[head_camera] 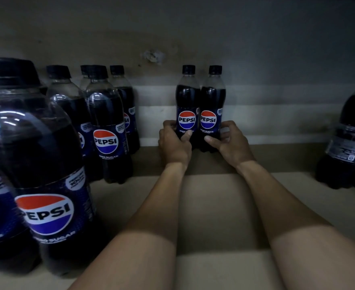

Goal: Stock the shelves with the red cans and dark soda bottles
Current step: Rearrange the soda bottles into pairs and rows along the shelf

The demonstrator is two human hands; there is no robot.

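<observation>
Two dark soda bottles with black caps and blue labels stand upright side by side at the back of the shelf. My left hand (pixel 173 141) grips the base of the left bottle (pixel 188 97). My right hand (pixel 229 141) grips the base of the right bottle (pixel 213 97). Both bottles touch each other and rest on the shelf board (pixel 205 206). No red cans are in view.
Several more dark soda bottles (pixel 107 122) stand in rows on the left, the nearest (pixel 40 174) close to my left forearm. A larger dark bottle (pixel 348 143) stands at the right edge. The back wall (pixel 193 38) is just behind the held bottles.
</observation>
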